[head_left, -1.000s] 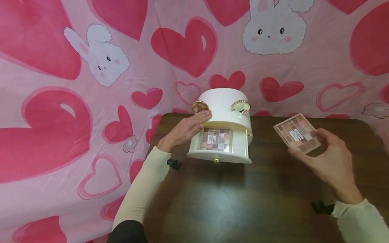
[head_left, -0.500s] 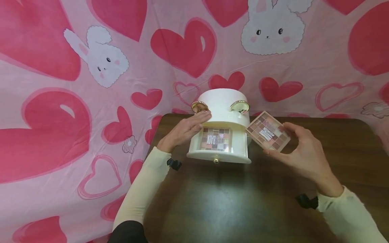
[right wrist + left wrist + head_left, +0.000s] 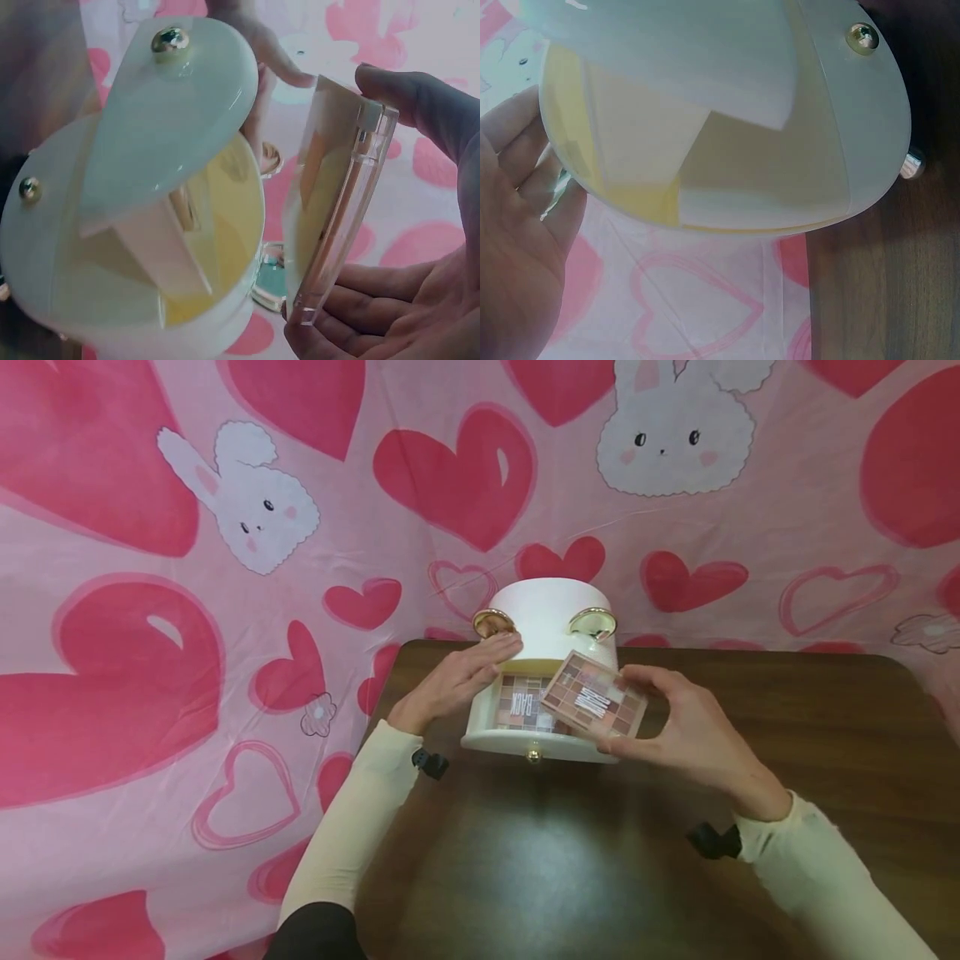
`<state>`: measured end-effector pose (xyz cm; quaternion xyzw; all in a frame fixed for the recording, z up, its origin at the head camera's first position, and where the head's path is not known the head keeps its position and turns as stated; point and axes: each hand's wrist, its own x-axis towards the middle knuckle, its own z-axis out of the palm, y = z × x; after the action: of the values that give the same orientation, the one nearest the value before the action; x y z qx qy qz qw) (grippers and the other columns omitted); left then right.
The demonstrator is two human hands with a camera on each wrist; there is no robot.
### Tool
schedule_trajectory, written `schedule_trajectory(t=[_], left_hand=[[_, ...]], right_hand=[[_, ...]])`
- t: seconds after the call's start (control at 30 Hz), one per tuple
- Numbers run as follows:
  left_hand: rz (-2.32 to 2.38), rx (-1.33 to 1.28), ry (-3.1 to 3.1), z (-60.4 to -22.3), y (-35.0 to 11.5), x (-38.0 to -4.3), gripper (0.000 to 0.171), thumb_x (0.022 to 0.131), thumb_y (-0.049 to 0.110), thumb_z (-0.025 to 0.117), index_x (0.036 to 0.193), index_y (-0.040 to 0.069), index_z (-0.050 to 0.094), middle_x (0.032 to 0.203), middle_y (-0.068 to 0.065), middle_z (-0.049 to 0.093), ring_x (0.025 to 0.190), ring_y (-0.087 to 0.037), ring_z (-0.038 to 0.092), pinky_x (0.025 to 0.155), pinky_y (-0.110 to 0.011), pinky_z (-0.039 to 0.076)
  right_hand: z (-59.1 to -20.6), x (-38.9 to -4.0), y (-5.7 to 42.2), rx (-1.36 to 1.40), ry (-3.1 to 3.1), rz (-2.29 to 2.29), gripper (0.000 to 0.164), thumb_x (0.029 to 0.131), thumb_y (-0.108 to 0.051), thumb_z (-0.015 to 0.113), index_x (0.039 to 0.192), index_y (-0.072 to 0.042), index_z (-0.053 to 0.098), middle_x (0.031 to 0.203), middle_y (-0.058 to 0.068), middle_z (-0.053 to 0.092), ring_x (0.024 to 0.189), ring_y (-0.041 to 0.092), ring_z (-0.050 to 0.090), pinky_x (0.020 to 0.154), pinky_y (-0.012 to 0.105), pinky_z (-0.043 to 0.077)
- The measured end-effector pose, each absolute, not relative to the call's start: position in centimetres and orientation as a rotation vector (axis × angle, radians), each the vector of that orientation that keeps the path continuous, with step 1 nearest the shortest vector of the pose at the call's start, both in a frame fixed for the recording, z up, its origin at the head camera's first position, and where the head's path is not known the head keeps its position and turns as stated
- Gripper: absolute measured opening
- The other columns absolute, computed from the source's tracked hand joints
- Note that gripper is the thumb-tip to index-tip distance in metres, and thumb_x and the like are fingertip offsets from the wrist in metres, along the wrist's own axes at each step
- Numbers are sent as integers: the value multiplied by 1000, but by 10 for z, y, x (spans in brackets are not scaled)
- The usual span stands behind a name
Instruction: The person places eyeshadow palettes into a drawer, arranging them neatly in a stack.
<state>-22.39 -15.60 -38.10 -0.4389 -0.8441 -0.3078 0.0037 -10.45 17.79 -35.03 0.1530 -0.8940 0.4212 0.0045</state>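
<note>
My right hand point(image 3: 693, 735) holds a clear-lidded eyeshadow palette point(image 3: 596, 700) by its edges, between thumb and fingers. The palette is tilted over the right part of a pulled-out white drawer point(image 3: 498, 742). Inside that drawer lies a second eyeshadow palette point(image 3: 517, 706), partly covered by the held one. The drawer belongs to a rounded white organizer point(image 3: 547, 602). My left hand point(image 3: 453, 683) rests its straight fingers against the organizer's left side. In the right wrist view, the held palette point(image 3: 341, 202) is seen edge-on beside the organizer.
Two gold-rimmed openings, a left one point(image 3: 493, 622) and a right one point(image 3: 592, 623), sit on the organizer's upper part. A gold knob point(image 3: 534, 756) is on the drawer front. The dark wooden table point(image 3: 525, 868) meets a pink heart-print cloth point(image 3: 450, 485) behind and at left.
My right hand has carried its palette leftward from beside the organizer to above the drawer's right part. The left hand has stayed in place against the organizer.
</note>
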Motion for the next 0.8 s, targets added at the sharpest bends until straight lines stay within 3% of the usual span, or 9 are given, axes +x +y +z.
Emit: schedule_trajectory(t=[0.37, 0.6, 0.8], left_hand=[[-988, -1381, -2660, -383, -159, -223, 70, 104, 57, 33, 156, 10, 39, 161, 0, 33, 148, -10, 25, 118, -35, 25], [-1012, -1393, -2657, -381, -159, -223, 55, 105, 27, 47, 157, 11, 37, 162, 1, 32, 148, -9, 24, 118, -35, 25], [-1020, -1395, -2647, -381, -159, -224, 54, 104, 26, 47, 156, 11, 39, 161, 0, 33, 148, -10, 24, 118, -36, 26]], right_hand=[[-351, -130, 151, 600, -2919, 1476, 85, 69, -50, 88, 138, -13, 54, 127, 5, 57, 110, 25, 52, 83, 40, 55], [-354, -148, 134, 732, -2934, 1547, 81, 73, -48, 86, 140, -13, 55, 125, 3, 59, 110, 24, 52, 88, 45, 53], [-359, -159, 121, 880, -2882, 1524, 70, 78, -39, 83, 135, -9, 57, 118, 4, 61, 106, 23, 54, 89, 45, 51]])
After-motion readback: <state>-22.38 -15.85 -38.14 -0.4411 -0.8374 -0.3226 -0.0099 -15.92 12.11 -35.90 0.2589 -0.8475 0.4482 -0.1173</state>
